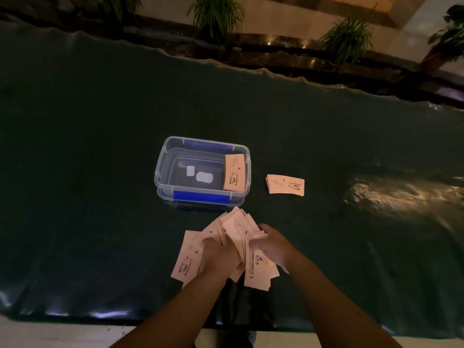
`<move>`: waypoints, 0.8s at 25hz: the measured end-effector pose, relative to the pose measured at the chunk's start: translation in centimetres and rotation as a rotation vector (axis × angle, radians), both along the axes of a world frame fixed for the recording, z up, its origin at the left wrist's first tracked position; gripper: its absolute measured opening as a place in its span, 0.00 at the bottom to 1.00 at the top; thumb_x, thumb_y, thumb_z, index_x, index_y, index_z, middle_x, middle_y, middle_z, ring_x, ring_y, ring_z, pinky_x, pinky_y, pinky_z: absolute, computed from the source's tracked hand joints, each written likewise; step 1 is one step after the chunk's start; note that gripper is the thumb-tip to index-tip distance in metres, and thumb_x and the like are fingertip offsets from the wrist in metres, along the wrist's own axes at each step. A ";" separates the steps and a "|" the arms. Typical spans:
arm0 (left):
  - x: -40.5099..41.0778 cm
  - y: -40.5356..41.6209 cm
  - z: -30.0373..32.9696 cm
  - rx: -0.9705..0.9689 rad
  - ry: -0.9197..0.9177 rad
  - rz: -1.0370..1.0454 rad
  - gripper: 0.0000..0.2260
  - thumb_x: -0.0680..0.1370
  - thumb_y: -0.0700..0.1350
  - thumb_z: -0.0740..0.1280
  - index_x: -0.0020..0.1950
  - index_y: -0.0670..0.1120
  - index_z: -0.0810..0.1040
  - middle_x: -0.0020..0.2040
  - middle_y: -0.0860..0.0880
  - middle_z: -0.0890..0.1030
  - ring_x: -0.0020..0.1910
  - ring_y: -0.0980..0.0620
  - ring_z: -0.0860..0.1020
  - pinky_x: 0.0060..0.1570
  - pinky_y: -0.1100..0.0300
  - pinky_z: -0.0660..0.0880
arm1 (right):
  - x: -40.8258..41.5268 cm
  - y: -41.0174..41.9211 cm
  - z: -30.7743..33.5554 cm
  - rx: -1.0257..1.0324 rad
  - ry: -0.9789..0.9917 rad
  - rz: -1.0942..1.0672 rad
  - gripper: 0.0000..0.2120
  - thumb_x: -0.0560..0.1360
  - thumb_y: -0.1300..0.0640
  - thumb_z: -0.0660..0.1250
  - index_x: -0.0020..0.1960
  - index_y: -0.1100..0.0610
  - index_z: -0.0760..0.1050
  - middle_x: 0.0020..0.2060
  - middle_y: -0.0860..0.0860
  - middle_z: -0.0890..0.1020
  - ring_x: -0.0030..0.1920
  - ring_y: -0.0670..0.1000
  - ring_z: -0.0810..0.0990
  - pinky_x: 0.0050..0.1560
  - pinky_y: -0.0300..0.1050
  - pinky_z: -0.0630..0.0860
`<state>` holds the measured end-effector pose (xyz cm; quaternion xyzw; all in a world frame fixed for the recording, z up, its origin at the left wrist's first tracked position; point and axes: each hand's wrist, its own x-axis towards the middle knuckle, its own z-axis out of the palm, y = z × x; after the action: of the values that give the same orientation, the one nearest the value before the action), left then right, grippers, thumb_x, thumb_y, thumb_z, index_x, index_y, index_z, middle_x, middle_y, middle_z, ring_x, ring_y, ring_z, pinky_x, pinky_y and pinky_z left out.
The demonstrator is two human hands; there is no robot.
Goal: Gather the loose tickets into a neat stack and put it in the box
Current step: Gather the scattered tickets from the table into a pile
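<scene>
Near the front edge of a dark green table (pixel 100 146), both hands are pressing together a loose, fanned pile of coffee tickets (pixel 234 228). The left hand (pixel 217 256) is gripping the pile from the left, while the right hand (pixel 272 246) is grasping it from the right, fingers curled around the cards. Just beyond the hands, a clear plastic box (pixel 160 169) with blue clips is sitting open, holding a neat stack of tickets (pixel 234 175) leaning against its right wall. Right of the box, a second small ticket stack (pixel 285 184) is lying flat.
</scene>
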<state>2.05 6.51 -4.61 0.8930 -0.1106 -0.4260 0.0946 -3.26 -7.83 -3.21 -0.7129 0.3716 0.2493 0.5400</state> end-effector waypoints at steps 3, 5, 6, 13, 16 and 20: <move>0.3 -0.5 -0.7 -0.003 0.007 0.256 0.16 0.82 0.47 0.67 0.69 0.47 0.71 0.67 0.46 0.75 0.65 0.48 0.76 0.69 0.53 0.72 | -0.6 -0.1 -0.4 -0.031 -0.035 -0.030 0.17 0.75 0.59 0.73 0.58 0.43 0.75 0.52 0.44 0.82 0.52 0.47 0.82 0.44 0.44 0.76; -0.9 -0.5 -1.6 -0.231 0.110 0.514 0.16 0.81 0.43 0.68 0.69 0.46 0.73 0.62 0.47 0.80 0.62 0.46 0.81 0.64 0.49 0.78 | -1.4 -0.3 -0.6 -0.044 -0.050 -0.065 0.17 0.75 0.59 0.73 0.58 0.43 0.75 0.51 0.43 0.82 0.51 0.47 0.83 0.45 0.44 0.77; -1.7 -0.1 -1.7 -0.428 0.100 0.636 0.17 0.81 0.42 0.67 0.69 0.45 0.73 0.60 0.45 0.81 0.59 0.43 0.82 0.60 0.45 0.80 | -1.8 -0.4 -0.8 -0.047 -0.054 -0.095 0.16 0.75 0.60 0.73 0.58 0.44 0.75 0.51 0.44 0.82 0.52 0.48 0.83 0.45 0.45 0.78; -3.1 -2.5 0.3 -0.500 -0.034 0.189 0.15 0.83 0.47 0.65 0.70 0.49 0.75 0.64 0.50 0.80 0.60 0.51 0.81 0.63 0.58 0.76 | -5.1 -0.7 -1.0 0.038 -0.124 -0.351 0.20 0.74 0.60 0.71 0.65 0.48 0.76 0.58 0.51 0.85 0.55 0.54 0.85 0.47 0.51 0.79; -3.6 -2.6 0.5 -0.536 0.082 0.122 0.15 0.83 0.48 0.65 0.70 0.53 0.75 0.64 0.51 0.81 0.59 0.54 0.81 0.62 0.52 0.79 | -6.9 -1.1 -1.7 0.112 -0.144 -0.439 0.22 0.75 0.63 0.71 0.68 0.52 0.76 0.57 0.55 0.86 0.54 0.58 0.87 0.50 0.55 0.82; -3.4 0.2 -1.6 -0.377 -0.147 -0.085 0.23 0.78 0.52 0.70 0.72 0.55 0.70 0.69 0.52 0.74 0.66 0.52 0.72 0.67 0.52 0.73 | -9.6 -2.0 -3.0 0.305 -0.109 -0.654 0.24 0.76 0.61 0.69 0.72 0.54 0.73 0.58 0.64 0.84 0.54 0.64 0.86 0.50 0.60 0.83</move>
<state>-1.40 6.71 -6.25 0.8827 -0.2325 -0.3349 0.2337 -12.88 -9.80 -6.23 -0.4798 0.5092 0.0775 0.7103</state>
